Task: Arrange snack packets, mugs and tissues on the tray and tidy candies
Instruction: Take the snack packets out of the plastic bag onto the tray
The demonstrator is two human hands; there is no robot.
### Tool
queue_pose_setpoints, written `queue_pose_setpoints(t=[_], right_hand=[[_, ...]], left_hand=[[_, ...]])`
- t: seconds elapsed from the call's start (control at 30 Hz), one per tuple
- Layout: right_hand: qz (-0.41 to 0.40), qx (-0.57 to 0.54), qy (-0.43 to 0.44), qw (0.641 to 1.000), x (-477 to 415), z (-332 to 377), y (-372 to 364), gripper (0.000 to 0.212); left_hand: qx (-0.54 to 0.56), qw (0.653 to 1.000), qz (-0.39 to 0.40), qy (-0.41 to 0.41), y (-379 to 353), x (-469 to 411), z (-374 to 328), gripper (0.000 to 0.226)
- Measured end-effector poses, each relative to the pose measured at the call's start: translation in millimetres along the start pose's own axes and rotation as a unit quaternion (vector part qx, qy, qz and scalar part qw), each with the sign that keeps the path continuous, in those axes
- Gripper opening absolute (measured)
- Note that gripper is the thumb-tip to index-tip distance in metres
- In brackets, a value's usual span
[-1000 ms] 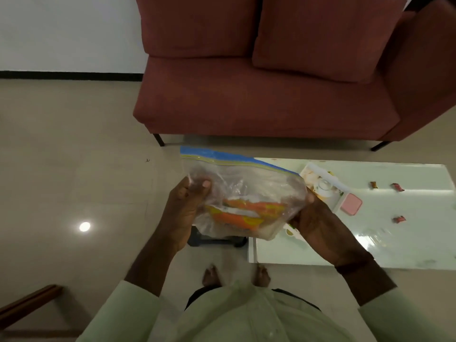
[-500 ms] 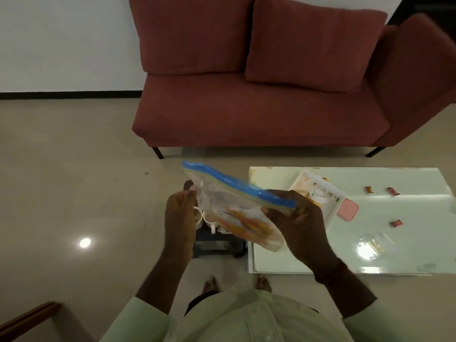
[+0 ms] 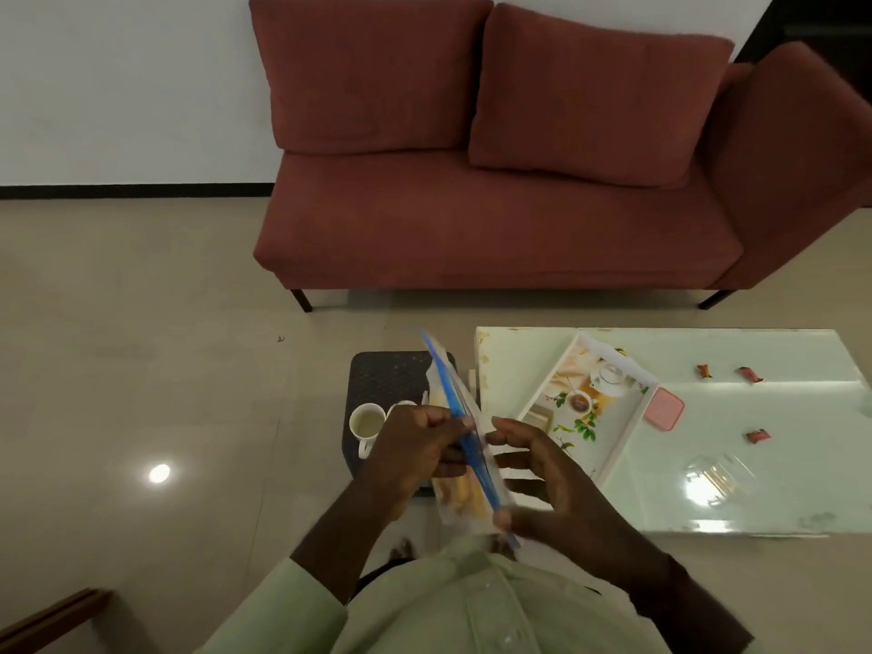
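I hold a clear zip bag [image 3: 460,479] with a blue seal strip and orange snack packets inside, turned edge-on in front of my chest. My left hand [image 3: 415,446] pinches the seal from the left. My right hand [image 3: 542,469] grips the bag's right side near the bottom. A white tray [image 3: 627,417] with a printed tea picture lies empty on the glass table [image 3: 778,488]. Two white mugs [image 3: 365,424] stand on a dark stool [image 3: 387,380] left of the table. Three wrapped candies [image 3: 750,374] lie scattered on the table's right part.
A pink flat packet [image 3: 664,408] lies just right of the tray. A clear glass dish [image 3: 715,476] sits on the table's near part. A red sofa [image 3: 495,219] stands behind the table. A wooden edge [image 3: 52,620] shows at bottom left.
The bag has turned from flat and facing me to edge-on, seal strip up. Both hands shifted to the seal and came lower and closer. The mugs and stool came into sight.
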State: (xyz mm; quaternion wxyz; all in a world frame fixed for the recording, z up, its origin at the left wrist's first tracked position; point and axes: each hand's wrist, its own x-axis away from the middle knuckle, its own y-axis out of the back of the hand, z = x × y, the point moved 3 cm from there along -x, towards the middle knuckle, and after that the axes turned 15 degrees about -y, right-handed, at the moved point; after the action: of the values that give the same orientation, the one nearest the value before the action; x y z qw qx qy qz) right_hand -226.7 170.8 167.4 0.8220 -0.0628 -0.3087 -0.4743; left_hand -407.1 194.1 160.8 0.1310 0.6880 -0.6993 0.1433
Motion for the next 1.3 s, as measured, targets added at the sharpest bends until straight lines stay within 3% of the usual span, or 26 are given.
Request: queue_pose_setpoints(t=[0.07,0.17,0.27,0.37,0.43,0.5,0.7,0.8,0.87,1.0,1.17,1.23,1.3], right_hand=[[-0.039,-0.057,-0.018,0.997,-12,6,1,0.059],[-0.129,-0.017,-0.002,0.991,-30,21,0,0.029],[-0.175,0.007,0.026,0.984,-40,34,8,0.002],[-0.207,0.139,0.047,0.967,-44,41,13,0.013],[-0.218,0.256,0.062,0.940,-44,44,5,0.026],[-0.229,0.304,0.079,0.921,-43,47,-1,0.033],[-0.248,0.276,0.076,0.926,-38,57,-1,0.025],[-0.323,0.303,0.058,0.895,-34,62,13,0.028],[-0.370,0.278,0.039,0.885,-32,64,40,0.026],[-0.403,0.245,0.055,0.880,-26,71,63,0.020],[-0.474,0.231,0.086,0.845,-6,99,71,0.018],[-0.476,0.209,0.101,0.848,4,114,73,0.019],[-0.435,0.186,0.127,0.872,11,131,66,0.019]], left_hand=[[-0.029,0.999,0.016,-0.027,-5,2,0,0.017],[-0.031,0.997,0.001,-0.077,-13,3,-3,0.008],[-0.003,0.995,-0.019,-0.095,-8,1,-8,0.014],[-0.017,0.995,0.001,-0.100,-2,-1,-9,0.019],[-0.075,0.989,-0.002,-0.125,0,-1,-8,0.017],[-0.139,0.978,-0.025,-0.153,4,0,-8,0.018],[-0.159,0.968,-0.095,-0.167,12,14,-6,0.016],[-0.123,0.965,-0.180,-0.144,22,17,-9,0.020],[-0.124,0.961,-0.192,-0.157,41,17,-14,0.022],[-0.173,0.948,-0.159,-0.215,64,23,-26,0.024],[-0.274,0.856,-0.274,-0.341,96,34,-37,0.021],[-0.237,0.844,-0.250,-0.411,110,40,-39,0.021],[-0.119,0.863,-0.208,-0.445,111,40,-36,0.027]])
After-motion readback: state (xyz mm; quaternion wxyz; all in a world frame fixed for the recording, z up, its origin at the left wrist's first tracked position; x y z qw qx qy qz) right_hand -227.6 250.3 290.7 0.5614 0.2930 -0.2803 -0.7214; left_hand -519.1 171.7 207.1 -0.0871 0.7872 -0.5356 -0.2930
